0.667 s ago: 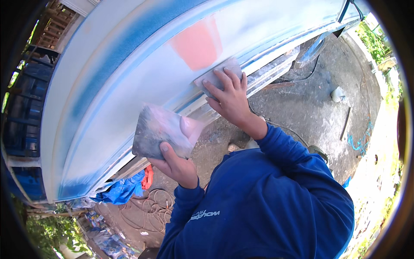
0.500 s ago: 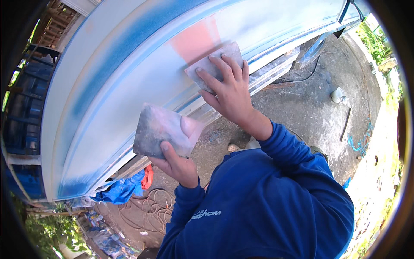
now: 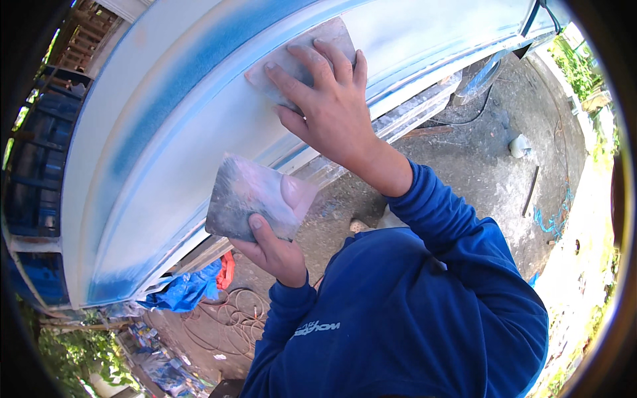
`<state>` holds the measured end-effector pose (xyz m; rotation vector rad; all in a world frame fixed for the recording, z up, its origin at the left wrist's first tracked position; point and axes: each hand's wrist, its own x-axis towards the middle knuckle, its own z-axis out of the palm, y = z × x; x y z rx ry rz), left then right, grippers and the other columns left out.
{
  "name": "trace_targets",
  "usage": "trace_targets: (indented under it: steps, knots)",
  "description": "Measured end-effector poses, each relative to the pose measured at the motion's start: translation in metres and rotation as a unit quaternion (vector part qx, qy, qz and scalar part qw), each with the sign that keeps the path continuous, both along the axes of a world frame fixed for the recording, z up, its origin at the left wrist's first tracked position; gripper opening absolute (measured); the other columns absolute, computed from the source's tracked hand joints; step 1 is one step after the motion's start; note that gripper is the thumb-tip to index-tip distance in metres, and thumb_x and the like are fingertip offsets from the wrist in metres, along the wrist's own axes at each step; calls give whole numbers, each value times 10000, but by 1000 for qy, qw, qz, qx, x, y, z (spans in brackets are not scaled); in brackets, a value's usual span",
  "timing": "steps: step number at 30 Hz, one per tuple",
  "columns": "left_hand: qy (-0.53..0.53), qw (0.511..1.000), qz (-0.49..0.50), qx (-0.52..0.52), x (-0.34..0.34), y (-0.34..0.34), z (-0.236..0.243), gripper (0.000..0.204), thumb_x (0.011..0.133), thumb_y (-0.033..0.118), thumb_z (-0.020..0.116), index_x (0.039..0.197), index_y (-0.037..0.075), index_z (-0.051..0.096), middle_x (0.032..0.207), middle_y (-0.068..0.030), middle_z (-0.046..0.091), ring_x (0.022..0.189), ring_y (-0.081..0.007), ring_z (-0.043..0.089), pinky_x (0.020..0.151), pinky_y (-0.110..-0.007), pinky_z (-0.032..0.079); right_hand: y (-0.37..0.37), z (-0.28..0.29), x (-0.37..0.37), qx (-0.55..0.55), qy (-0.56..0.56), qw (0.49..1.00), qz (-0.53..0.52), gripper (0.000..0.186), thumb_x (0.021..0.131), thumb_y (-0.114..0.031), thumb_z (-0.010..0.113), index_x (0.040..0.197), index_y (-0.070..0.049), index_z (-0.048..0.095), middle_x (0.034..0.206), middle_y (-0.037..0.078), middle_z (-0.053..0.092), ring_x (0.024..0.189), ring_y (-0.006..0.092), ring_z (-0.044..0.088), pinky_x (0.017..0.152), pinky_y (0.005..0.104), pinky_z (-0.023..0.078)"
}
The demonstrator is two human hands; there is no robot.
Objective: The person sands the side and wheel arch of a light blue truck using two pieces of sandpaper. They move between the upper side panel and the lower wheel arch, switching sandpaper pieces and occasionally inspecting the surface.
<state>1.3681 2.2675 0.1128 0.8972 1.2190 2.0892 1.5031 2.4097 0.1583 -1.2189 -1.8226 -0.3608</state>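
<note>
My right hand (image 3: 335,116) presses a flat, greyish putty spreader (image 3: 337,34) against a curved white-and-blue vehicle body panel (image 3: 179,182), fingers spread over its back and thumb at the lower edge. No pink patch shows on the panel now; the spreader and hand cover that area. Lower left, my left hand (image 3: 277,257) grips a square, smeared mixing plate (image 3: 242,192), with the thumb on top and the other fingers hidden beneath. A lump of pink body filler (image 3: 296,192) sits toward the plate's right side, apart from the panel.
Below the panel runs a dusty ledge (image 3: 418,99) over a concrete floor (image 3: 458,159). A coiled hose (image 3: 232,318) and blue tarp (image 3: 182,292) lie at lower left. A dark bar (image 3: 531,191) and blue cord (image 3: 551,222) lie at right.
My right hand and the spreader have moved up and left along the panel, over the pink patch that showed before. The left hand with the plate has hardly moved.
</note>
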Motion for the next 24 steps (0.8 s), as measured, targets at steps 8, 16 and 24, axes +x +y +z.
trace_targets:
  steps: [8, 16, 24]
  knots:
    - [-1, 1000, 17, -26, -1, 6, -1, 620, 1041, 176, 587, 1561, 26, 285, 1502, -162, 458, 1354, -293, 496, 1122, -475, 429, -10, -65, 1, -49, -4, 999, 19, 620, 749, -317, 813, 1343, -286, 639, 1431, 64, 482, 1339, 362, 413, 1062, 729, 283]
    - [-6, 1000, 7, -22, -2, 7, -2, 612, 1040, 186, 600, 1552, 30, 302, 1519, -156, 449, 1364, -289, 490, 1135, -469, 421, -20, -123, 10, -111, -24, 993, 13, 625, 760, -323, 813, 1355, -273, 626, 1439, 75, 468, 1351, 367, 405, 1080, 738, 257]
    - [-17, 997, -23, -78, 9, 7, -14, 547, 1073, 250, 542, 1535, 43, 334, 1509, -145, 459, 1367, -276, 488, 1141, -452, 403, -68, -111, 82, -273, 121, 951, 84, 628, 842, -296, 758, 1424, -170, 559, 1471, 104, 447, 1371, 331, 414, 1154, 542, 315]
